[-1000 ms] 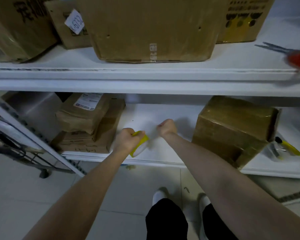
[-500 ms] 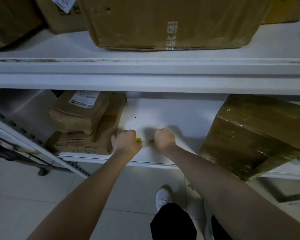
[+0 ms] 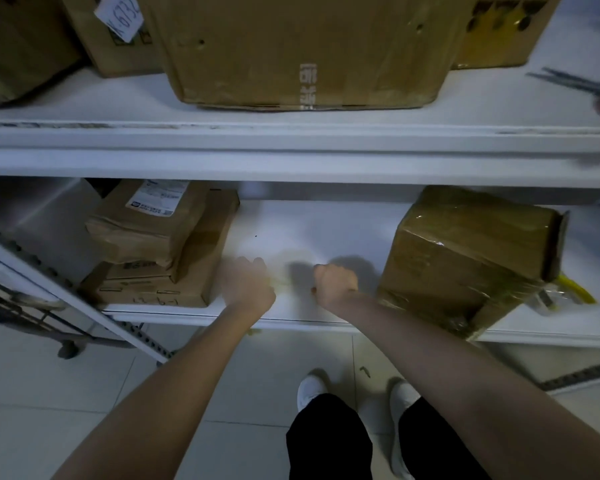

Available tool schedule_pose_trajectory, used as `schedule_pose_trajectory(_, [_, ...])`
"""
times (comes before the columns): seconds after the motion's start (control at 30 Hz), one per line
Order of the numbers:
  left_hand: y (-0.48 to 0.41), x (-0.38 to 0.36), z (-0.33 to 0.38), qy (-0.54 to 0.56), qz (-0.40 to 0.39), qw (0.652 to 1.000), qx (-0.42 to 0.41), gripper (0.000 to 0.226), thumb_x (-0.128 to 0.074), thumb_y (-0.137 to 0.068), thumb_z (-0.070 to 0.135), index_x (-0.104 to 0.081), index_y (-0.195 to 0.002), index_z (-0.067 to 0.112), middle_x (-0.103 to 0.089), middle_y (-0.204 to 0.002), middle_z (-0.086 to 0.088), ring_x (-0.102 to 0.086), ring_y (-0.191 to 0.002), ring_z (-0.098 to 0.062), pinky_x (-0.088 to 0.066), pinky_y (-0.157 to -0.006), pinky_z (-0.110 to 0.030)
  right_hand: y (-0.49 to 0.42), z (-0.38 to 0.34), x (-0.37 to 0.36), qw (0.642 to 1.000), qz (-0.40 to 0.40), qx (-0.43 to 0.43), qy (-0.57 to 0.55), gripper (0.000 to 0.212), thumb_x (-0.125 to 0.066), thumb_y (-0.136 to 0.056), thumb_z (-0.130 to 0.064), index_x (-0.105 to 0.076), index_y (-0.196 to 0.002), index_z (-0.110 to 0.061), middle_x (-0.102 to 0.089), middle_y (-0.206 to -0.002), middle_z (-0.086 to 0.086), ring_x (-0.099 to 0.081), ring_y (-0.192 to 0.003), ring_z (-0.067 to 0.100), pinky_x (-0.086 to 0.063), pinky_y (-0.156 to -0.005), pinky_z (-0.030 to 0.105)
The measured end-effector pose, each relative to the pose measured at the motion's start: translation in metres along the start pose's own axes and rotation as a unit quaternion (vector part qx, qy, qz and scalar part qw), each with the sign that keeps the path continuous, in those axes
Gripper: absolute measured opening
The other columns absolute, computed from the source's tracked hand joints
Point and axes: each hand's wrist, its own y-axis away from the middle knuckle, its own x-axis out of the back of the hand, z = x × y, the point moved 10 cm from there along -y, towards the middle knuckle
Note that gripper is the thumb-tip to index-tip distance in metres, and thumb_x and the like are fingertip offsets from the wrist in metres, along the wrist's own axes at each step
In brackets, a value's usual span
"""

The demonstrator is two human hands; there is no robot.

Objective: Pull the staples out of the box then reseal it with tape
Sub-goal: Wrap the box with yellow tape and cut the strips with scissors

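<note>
Both my hands hang over the white lower shelf (image 3: 326, 230). My left hand (image 3: 248, 287) is motion-blurred and curled around a yellow tape roll (image 3: 280, 276), which shows only as a pale yellow smear at its fingers. My right hand (image 3: 336, 284) is a closed fist a short way to the right, apparently pinching the tape's end. A brown box (image 3: 465, 258) wrapped in shiny tape stands tilted on the same shelf, just right of my right hand. Red-handled pliers (image 3: 575, 83) lie at the right end of the upper shelf.
A large cardboard box (image 3: 309, 46) and other boxes fill the upper shelf (image 3: 291, 147). Stacked parcels (image 3: 160, 244) sit left of my left hand. A yellow-handled tool (image 3: 575, 291) lies behind the taped box. My feet stand on the tiled floor below.
My hands have moved apart. The tape roll, clearly seen in my left hand a second ago, is now a blur. The view has shifted back up and left.
</note>
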Motion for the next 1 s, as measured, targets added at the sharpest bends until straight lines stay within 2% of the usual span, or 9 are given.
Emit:
schedule_pose_trajectory(0.07, [0.008,0.0,0.004,0.0,-0.002,1.0,0.004,0.049,-0.056,-0.083,0.013,-0.046,-0.13,0.017,-0.037,-0.138,-0.009,-0.03,-0.13,-0.03,-0.034,-0.104,-0.037,0.014,-0.003,0.021,0.998,0.024,0.026,-0.056,0.022,-0.052,-0.091,-0.021,-0.058,-0.11,-0.013,-0.063,-0.115,0.011,-0.059,-0.109,0.032,-0.047,-0.081,0.032])
schedule_pose_trajectory(0.17, [0.024,0.017,0.014,0.0,0.026,1.0,0.006,0.05,-0.057,-0.084,0.016,-0.042,-0.132,0.016,-0.029,-0.145,-0.009,-0.022,-0.135,-0.03,-0.029,-0.108,-0.04,0.045,-0.007,0.067,0.984,0.097,0.067,-0.134,0.013,-0.054,-0.09,-0.028,-0.059,-0.094,-0.017,-0.068,-0.095,0.007,-0.062,-0.095,0.03,-0.041,-0.065,0.029])
schedule_pose_trajectory(0.27, [0.041,0.03,0.037,0.024,0.024,0.999,-0.01,0.055,-0.056,-0.081,0.013,-0.042,-0.134,0.017,-0.031,-0.144,-0.008,-0.023,-0.135,-0.029,-0.034,-0.107,-0.04,0.09,-0.008,0.123,0.958,0.197,0.114,-0.176,0.02,-0.052,-0.094,-0.035,-0.058,-0.091,-0.017,-0.067,-0.08,0.002,-0.062,-0.082,0.027,-0.046,-0.063,0.032])
schedule_pose_trajectory(0.5, [0.088,0.059,0.092,0.085,0.03,0.995,-0.044,0.049,-0.049,-0.083,0.004,-0.049,-0.131,0.016,-0.039,-0.135,-0.011,-0.038,-0.126,-0.031,-0.043,-0.096,-0.039,0.197,0.023,0.221,0.88,0.373,0.199,-0.217,0.017,-0.053,-0.095,-0.03,-0.053,-0.084,-0.018,-0.044,-0.057,-0.013,-0.051,-0.055,0.018,-0.044,-0.052,0.032])
schedule_pose_trajectory(0.6, [0.104,0.075,0.119,0.141,0.05,0.985,-0.083,0.037,-0.051,-0.082,0.004,-0.062,-0.115,0.017,-0.057,-0.123,-0.008,-0.057,-0.109,-0.027,-0.047,-0.084,-0.029,0.237,0.047,0.244,0.85,0.443,0.196,-0.207,0.012,-0.055,-0.093,-0.026,-0.057,-0.089,-0.014,-0.051,-0.065,-0.011,-0.05,-0.057,0.014,-0.042,-0.052,0.029])
schedule_pose_trajectory(0.7, [0.128,0.104,0.16,0.177,0.082,0.973,-0.124,0.017,-0.054,-0.084,0.012,-0.069,-0.09,0.018,-0.071,-0.099,-0.006,-0.064,-0.096,-0.027,-0.05,-0.077,-0.03,0.275,0.073,0.274,0.814,0.535,0.175,-0.147,0.01,-0.057,-0.088,-0.02,-0.059,-0.097,-0.016,-0.059,-0.085,-0.004,-0.056,-0.074,0.012,-0.04,-0.056,0.024])
schedule_pose_trajectory(0.83, [0.159,0.143,0.208,0.223,0.117,0.95,-0.187,0.028,-0.056,-0.087,0.018,-0.054,-0.059,0.021,-0.06,-0.057,0.001,-0.065,-0.07,-0.025,-0.055,-0.07,-0.034,0.294,0.12,0.314,0.776,0.617,0.091,-0.09,0.018,-0.059,-0.084,-0.013,-0.06,-0.102,-0.013,-0.057,-0.104,0.005,-0.055,-0.096,0.019,-0.042,-0.067,0.025])
schedule_pose_trajectory(0.9, [0.169,0.157,0.224,0.245,0.117,0.941,-0.2,0.03,-0.057,-0.087,0.018,-0.054,-0.058,0.026,-0.059,-0.056,0.004,-0.067,-0.068,-0.02,-0.055,-0.071,-0.031,0.285,0.148,0.33,0.794,0.601,0.027,-0.084,0.022,-0.054,-0.088,-0.017,-0.06,-0.108,-0.012,-0.055,-0.113,0.007,-0.051,-0.106,0.025,-0.042,-0.082,0.034])
schedule_pose_trajectory(1.0, [0.176,0.171,0.24,0.274,0.109,0.933,-0.204,0.028,-0.058,-0.088,0.017,-0.057,-0.06,0.025,-0.064,-0.062,0.0,-0.067,-0.068,-0.02,-0.056,-0.073,-0.031,0.252,0.185,0.338,0.872,0.467,-0.103,-0.109,0.041,-0.041,-0.096,-0.037,-0.054,-0.125,-0.011,-0.05,-0.13,0.008,-0.043,-0.122,0.028,-0.035,-0.097,0.042])
